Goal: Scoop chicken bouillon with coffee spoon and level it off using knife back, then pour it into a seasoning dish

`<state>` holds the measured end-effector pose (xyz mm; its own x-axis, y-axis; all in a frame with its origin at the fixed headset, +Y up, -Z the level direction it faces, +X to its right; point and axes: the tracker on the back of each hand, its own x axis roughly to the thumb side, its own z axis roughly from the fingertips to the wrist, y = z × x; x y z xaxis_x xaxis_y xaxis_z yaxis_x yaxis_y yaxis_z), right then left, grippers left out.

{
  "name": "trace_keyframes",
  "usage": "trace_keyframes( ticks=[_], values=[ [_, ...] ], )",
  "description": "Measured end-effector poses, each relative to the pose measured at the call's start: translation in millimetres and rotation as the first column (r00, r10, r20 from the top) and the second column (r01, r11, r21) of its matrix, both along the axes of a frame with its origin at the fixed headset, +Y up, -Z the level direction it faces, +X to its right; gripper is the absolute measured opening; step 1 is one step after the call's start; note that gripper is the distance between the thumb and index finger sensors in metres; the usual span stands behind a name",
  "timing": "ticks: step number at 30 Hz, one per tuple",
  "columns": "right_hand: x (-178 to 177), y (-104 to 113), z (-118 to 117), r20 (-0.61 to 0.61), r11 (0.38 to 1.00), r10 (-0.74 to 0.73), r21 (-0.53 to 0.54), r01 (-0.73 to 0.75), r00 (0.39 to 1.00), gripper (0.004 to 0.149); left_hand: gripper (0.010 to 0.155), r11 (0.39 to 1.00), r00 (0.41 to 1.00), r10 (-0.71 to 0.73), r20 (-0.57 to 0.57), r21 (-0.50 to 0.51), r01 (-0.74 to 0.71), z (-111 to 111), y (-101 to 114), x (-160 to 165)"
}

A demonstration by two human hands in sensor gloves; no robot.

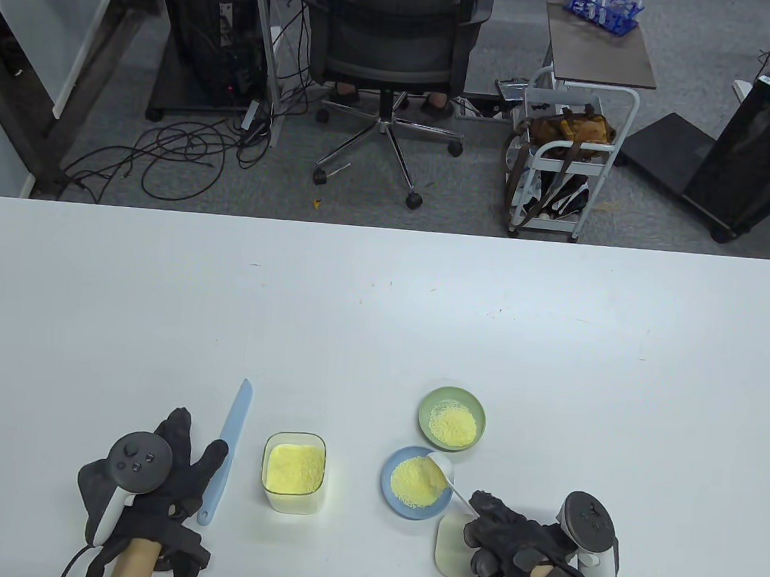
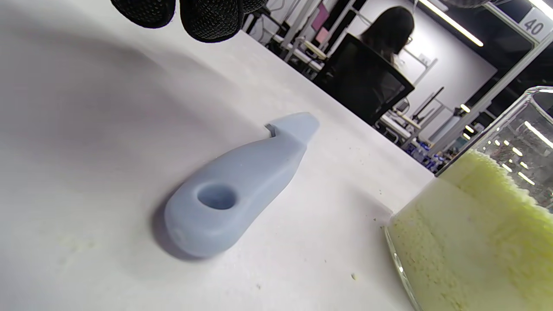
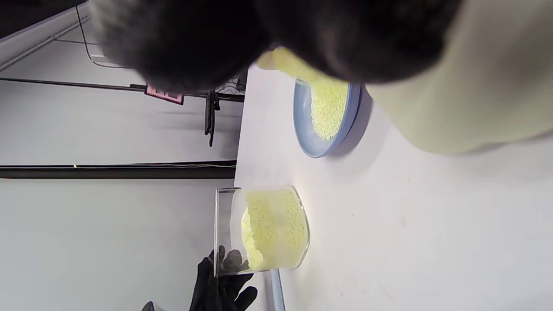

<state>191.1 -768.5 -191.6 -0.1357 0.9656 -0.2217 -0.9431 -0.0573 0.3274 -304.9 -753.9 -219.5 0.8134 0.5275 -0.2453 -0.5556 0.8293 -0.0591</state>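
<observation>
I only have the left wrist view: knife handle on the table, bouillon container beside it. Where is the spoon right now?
Observer: The right hand holds the spoon, tipped over the blue dish.
Operator: Anything in that dish?
Observer: Yes, a pile of bouillon sits under the spoon's bowl.
Operator: Any other dish out there?
Observer: A green dish just behind the blue one, also holding bouillon.

Left hand [image 1: 174, 465] flat, right hand [image 1: 511, 545] curled
</observation>
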Motion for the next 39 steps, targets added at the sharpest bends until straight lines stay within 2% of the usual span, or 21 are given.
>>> trace_keyframes(
  ticks=[12,16,20,25,27,29,30,32,35,39],
  values=[
    [-6.4,14.1,0.0,0.014,0.987,0.151,0.054,-0.152,0.988,0.048,0.09,0.999,0.999,0.038,0.005,-0.011,-0.038,-0.9,-1.3,1.2],
    [-11.3,17.9,-1.3,-0.029,0.993,0.096,0.073,-0.094,0.995,0.048,0.089,0.998,0.998,0.057,0.007,-0.011,-0.057,-1.3,-1.8,1.6],
    [-21.2,23.7,-1.9,-0.106,0.994,-0.034,0.099,0.044,0.994,0.048,0.089,0.998,0.998,0.067,0.012,-0.015,-0.067,-1.6,-2.4,2.0],
    [-38.5,17.7,0.4,-0.241,0.992,-0.105,0.044,0.119,0.965,0.048,0.088,0.997,0.996,0.083,0.022,-0.007,-0.083,-1.5,-2.2,3.0],
    [-43.8,13.1,0.2,-0.263,0.992,-0.118,0.018,0.127,0.958,0.048,0.087,0.985,0.987,0.142,0.07,0.091,-0.148,0.3,-0.3,6.9],
    [-50.4,7.6,-0.7,-0.281,0.989,-0.144,-0.011,0.146,0.949,0.048,0.09,0.926,0.963,0.195,0.185,0.29,-0.243,2.1,5.4,22.3],
    [-51.9,6.6,-0.9,-0.282,0.989,-0.148,-0.016,0.15,0.948,0.048,0.092,0.923,0.956,0.201,0.215,0.285,-0.258,2.4,6.5,26.7],
    [-58.2,6.2,-3.2,-0.29,0.986,-0.164,-0.027,0.163,0.943,0.048,0.096,0.948,0.92,0.197,0.339,0.175,-0.267,3.8,6.3,46.0],
    [-64.9,12.7,-8.5,-0.276,0.985,-0.169,-0.009,0.173,0.946,0.048,0.098,0.968,0.906,0.155,0.395,0.124,-0.219,2.3,-1.5,58.2],
    [-85.2,37.7,-22.5,-0.295,0.983,-0.156,0.045,0.177,0.943,0.048,0.095,0.985,0.9,0.116,0.42,0.066,-0.158,-1.5,-11.5,64.1]
  ],
)
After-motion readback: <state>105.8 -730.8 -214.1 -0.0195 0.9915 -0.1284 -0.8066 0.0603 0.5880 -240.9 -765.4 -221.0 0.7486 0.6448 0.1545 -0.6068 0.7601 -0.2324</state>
